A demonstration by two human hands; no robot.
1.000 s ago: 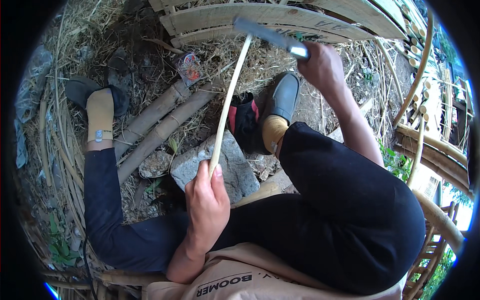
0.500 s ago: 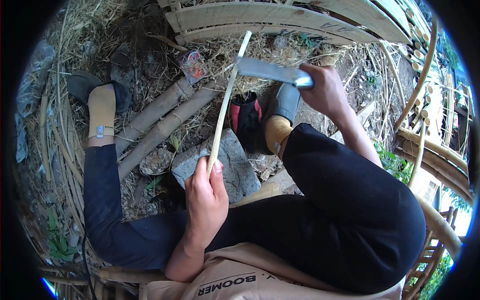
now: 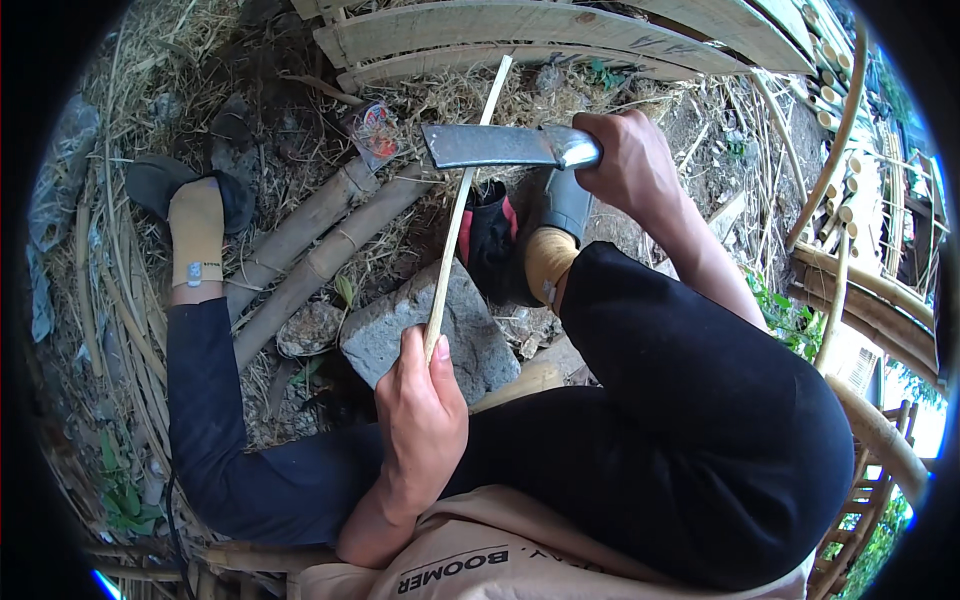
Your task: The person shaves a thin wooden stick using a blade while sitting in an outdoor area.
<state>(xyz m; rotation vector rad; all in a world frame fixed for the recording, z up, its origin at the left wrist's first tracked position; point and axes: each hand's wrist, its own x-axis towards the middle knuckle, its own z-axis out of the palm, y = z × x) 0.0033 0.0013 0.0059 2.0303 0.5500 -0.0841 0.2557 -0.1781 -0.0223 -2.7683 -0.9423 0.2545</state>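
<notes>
My left hand [image 3: 421,425] is closed round the lower end of a thin, pale bamboo strip [image 3: 462,212], which points up and away from me at a slant. In my right hand [image 3: 640,165] is the handle of a machete [image 3: 490,146] with a broad grey blade and a shiny collar. The blade lies across the upper part of the strip and hides a short stretch of it. Below the strip's lower half is a large grey stone [image 3: 400,330] on the ground.
Two bamboo poles [image 3: 330,245] lie at a slant left of the stone. A black and red bag-like thing [image 3: 487,235] sits beside my right shoe [image 3: 562,205]. Wooden slats [image 3: 470,38] stand at the back. Straw and a crumpled packet [image 3: 374,136] litter the ground.
The machete has moved left, and its blade now reaches past the strip and shows more broadly. My left hand and the strip have shifted slightly right.
</notes>
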